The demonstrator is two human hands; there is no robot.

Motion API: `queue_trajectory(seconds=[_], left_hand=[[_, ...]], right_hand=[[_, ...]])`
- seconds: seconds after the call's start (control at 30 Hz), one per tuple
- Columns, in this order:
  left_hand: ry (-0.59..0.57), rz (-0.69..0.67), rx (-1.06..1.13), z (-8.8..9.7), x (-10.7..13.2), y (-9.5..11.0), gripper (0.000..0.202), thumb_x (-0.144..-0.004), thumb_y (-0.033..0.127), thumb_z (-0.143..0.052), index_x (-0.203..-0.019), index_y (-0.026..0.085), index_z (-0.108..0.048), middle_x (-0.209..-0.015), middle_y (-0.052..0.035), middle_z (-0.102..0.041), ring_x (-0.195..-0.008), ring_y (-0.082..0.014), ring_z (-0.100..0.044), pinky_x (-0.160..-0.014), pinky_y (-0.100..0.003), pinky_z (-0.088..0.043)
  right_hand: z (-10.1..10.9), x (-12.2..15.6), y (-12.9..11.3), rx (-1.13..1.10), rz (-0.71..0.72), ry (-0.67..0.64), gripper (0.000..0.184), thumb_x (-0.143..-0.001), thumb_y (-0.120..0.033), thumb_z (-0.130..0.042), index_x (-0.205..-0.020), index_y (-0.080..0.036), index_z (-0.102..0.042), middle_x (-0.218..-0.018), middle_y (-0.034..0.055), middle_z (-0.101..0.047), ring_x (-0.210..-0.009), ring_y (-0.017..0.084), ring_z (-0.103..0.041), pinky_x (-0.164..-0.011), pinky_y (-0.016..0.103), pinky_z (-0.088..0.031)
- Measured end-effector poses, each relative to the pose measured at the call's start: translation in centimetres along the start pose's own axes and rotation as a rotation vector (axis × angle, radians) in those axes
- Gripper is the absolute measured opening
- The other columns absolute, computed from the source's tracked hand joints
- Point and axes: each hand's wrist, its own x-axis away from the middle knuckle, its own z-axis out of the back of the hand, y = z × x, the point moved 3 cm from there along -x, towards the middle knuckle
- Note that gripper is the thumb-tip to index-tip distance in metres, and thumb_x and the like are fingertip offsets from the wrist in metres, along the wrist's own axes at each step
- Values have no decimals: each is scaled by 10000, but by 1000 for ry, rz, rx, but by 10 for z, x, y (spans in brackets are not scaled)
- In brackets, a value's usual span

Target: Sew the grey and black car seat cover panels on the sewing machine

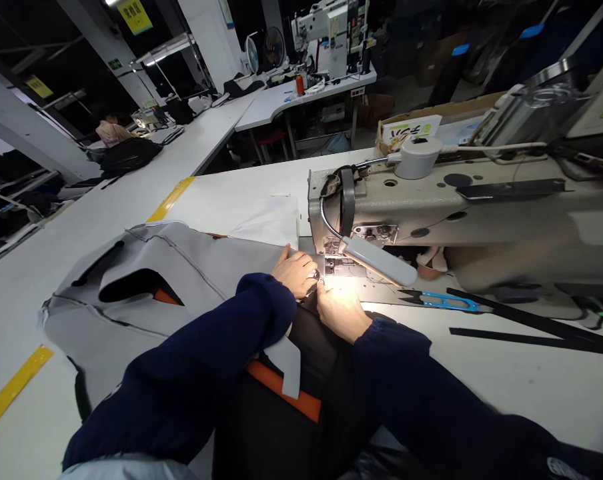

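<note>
A large sewn fabric piece [191, 257], grey on one side with black and orange parts, lies bunched over the table and hangs towards me. At its edge, just left of the sewing machine's needle area [334, 263], my left hand [296, 273] is closed on the fabric with the fingers curled. Close beside it, my right hand [344, 312] pinches the dark edge of the same piece. A small dark, shiny thing shows between the fingertips; its kind is unclear. The machine lamp [381, 260] lights both hands.
Blue-handled thread snips [444, 302] and black strips [526, 337] lie right of my hands. The sewing machine's arm [431, 200] spans the right side. Behind it stands a cardboard box [461, 110]. Another sewing machine [326, 40] and a person [112, 130] are further back.
</note>
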Motion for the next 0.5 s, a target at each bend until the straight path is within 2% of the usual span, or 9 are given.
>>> queue_trajectory(seconds=[0.1, 0.17, 0.27, 0.4, 0.5], left_hand=[[-10, 21, -21, 1, 0, -4, 237, -899, 374, -481, -987, 203, -620, -958, -53, -617, -1033, -241, -500, -1117, -531, -120], [-26, 22, -50, -2, -3, -6, 242, -912, 367, -460, -916, 192, -627, -904, -65, -613, -984, -243, -511, -1089, -497, -195], [-33, 40, -48, -9, -12, -8, 230, -908, 330, -458, -880, 171, -620, -915, -91, -623, -972, -252, -513, -973, -449, -307], [-59, 110, -10, -13, -27, -8, 161, -861, 270, -498, -833, 171, -622, -913, -87, -654, -961, -258, -522, -872, -453, -327], [-87, 166, 14, -11, -39, -10, 164, -840, 302, -529, -807, 176, -629, -883, -83, -664, -933, -264, -538, -794, -440, -339]], right_hand=[[-1, -1, 3, -9, 30, -1, 505, -850, -168, -412, -1318, 14, -469, -777, 167, -677, -740, 272, -670, -618, 328, -481], [-1, -3, 7, -10, 45, -7, 517, -852, -159, -412, -1341, 1, -454, -787, 162, -681, -744, 270, -672, -620, 329, -483], [1, -7, 14, 8, 59, -38, 535, -860, -165, -416, -1370, -3, -423, -804, 166, -684, -758, 277, -676, -642, 345, -492], [5, -13, 25, 49, 84, -95, 514, -869, -157, -427, -1361, -5, -432, -817, 172, -684, -813, 262, -677, -702, 330, -491], [8, -17, 32, 63, 92, -103, 496, -869, -137, -430, -1346, -3, -443, -801, 168, -682, -786, 251, -676, -711, 325, -488]])
